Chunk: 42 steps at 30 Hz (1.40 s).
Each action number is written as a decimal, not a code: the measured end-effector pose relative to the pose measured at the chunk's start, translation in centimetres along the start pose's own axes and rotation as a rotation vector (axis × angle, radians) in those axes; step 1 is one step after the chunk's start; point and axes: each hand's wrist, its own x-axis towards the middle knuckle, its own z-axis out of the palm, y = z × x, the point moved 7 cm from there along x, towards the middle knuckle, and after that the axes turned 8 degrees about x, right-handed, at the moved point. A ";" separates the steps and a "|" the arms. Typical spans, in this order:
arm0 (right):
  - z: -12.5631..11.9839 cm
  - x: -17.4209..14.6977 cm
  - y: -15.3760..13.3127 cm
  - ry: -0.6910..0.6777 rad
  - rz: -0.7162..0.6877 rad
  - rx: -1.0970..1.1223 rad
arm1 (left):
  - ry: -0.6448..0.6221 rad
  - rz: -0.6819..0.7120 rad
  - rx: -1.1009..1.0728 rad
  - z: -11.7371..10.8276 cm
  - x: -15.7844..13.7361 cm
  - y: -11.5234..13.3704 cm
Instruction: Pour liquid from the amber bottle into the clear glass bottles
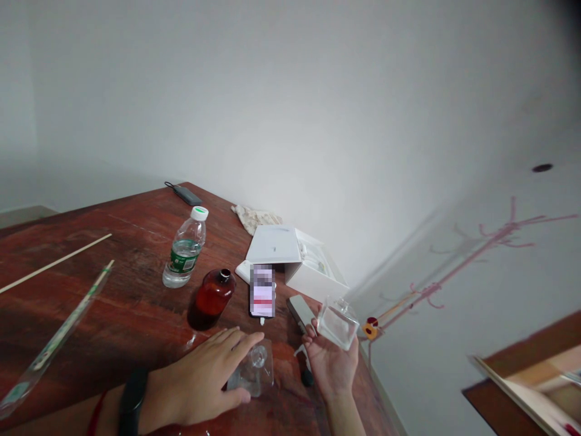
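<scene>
My right hand [333, 366] holds a clear square glass bottle [338, 326], tilted above the table's right side, with the fingers curled around its lower edge. On the table to the left, my left hand [200, 375] lies with thumb and fingers spread, back up. A second clear glass bottle [265, 372] stands between its thumb and forefinger; whether they touch the glass I cannot tell. Just beyond that hand is a brown bottle [215, 297] without a cap. Behind it stands a plastic water bottle [185, 251] with a green label and white cap.
A lit phone [262, 293] with a cable lies mid-table, before an open white box [275, 245]. Wooden sticks [59, 261] and a wrapped stick [59, 339] lie left. A grey device [186, 195] sits at the far edge. A pink coat rack [436, 287] stands right.
</scene>
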 end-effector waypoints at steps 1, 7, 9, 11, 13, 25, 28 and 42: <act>0.0 0.0 0.0 -0.002 -0.003 -0.004 | 0.017 0.010 -0.006 -0.1 0.0 0.0; -0.3 -0.2 0.0 0.003 -0.002 -0.035 | 0.015 0.010 0.005 0.1 0.2 -0.1; -0.4 -0.3 0.1 -0.007 0.015 -0.049 | 0.032 0.022 -0.003 -0.1 0.3 0.0; -0.3 -0.4 0.3 -0.028 0.039 -0.063 | 0.070 0.024 -0.027 -0.3 0.4 0.0; -0.2 -0.6 0.6 -0.053 0.053 -0.076 | 0.127 -0.003 -0.072 -0.6 0.6 -0.3; -1.4 -0.7 1.9 -0.104 0.140 -0.184 | 0.288 -0.062 -0.512 -1.5 0.8 -1.0; -1.5 -0.6 1.9 -0.163 0.151 -0.265 | 0.273 -0.047 -0.572 -0.9 1.1 -1.4; 2.6 -1.0 2.6 -0.366 0.107 -0.352 | 0.283 -0.117 -0.657 -1.0 1.4 -1.8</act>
